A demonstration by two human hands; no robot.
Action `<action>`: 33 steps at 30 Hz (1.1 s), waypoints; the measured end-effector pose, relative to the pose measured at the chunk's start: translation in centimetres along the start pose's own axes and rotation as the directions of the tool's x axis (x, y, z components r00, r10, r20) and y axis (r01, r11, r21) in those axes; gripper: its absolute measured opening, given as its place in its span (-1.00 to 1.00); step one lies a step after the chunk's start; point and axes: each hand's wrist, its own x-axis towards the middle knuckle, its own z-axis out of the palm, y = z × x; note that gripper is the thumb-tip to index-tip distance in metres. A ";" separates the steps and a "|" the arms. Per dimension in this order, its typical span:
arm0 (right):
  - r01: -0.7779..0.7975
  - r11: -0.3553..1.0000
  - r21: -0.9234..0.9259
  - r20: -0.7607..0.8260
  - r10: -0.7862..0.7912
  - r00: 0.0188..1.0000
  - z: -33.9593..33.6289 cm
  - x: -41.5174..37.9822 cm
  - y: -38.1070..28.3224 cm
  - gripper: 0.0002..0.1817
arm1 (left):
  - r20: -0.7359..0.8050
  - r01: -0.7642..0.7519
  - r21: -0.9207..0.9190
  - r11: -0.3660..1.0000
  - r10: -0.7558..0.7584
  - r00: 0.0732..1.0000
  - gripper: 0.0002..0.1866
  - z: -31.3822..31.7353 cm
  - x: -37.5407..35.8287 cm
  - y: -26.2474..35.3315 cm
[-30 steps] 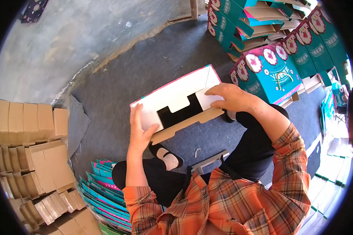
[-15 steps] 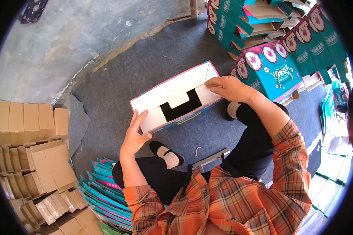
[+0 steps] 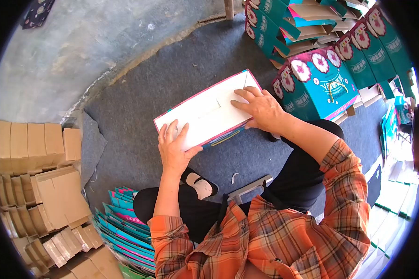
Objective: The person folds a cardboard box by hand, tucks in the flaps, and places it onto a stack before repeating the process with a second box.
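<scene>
On the white face of the box (image 3: 208,116), your fingers lie spread and flat, gripping nothing; your left hand (image 3: 176,149) presses the flap at its seven o'clock end, and your right hand (image 3: 260,108) presses the end toward three o'clock; the box rests on the grey carpet (image 3: 172,79) just beyond your knees; finished teal boxes (image 3: 319,81) stand close at two o'clock; flat brown cardboard (image 3: 37,153) is stacked at nine o'clock.

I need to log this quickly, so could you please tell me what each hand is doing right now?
Left hand: open, fingers flat on the box flaps.
Right hand: open, pressing flat on the same box.
</scene>
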 end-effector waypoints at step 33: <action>-0.271 0.592 0.759 -0.166 0.578 0.799 1.3 1.9 6.1 -0.74 | -0.071 0.383 -0.750 0.540 -0.641 0.765 -0.38 1.4 0.0 -4.4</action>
